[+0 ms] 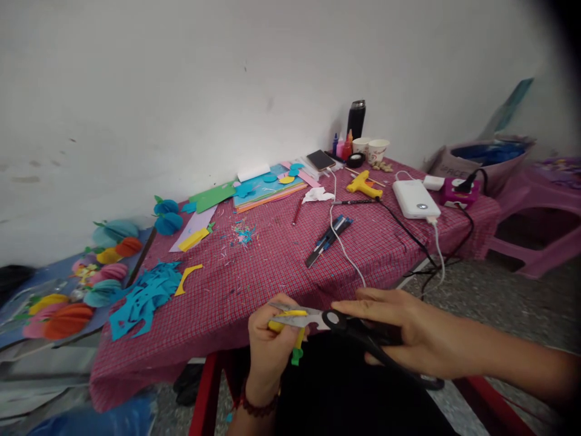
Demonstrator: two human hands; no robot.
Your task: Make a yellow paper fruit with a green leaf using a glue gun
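In front of my body, past the table's near edge, my left hand [271, 339] pinches a piece of yellow paper [278, 326]. A small green paper scrap [296, 356] hangs just below those fingers. My right hand [408, 330] is wrapped around the black handles of a pair of scissors [336, 321]. The scissors point left, and their metal blades lie around the yellow paper, close to the left fingertips. Part of the paper is hidden by the left fingers.
The checked tablecloth [254, 260] carries blue paper offcuts [147, 293], a yellow glue gun [364, 184], a box cutter [329, 241], a white power bank [415, 198] with cables, and stacked coloured paper [267, 188]. Paper fruit shapes [68, 321] lie at left. A pink stool [531, 224] stands right.
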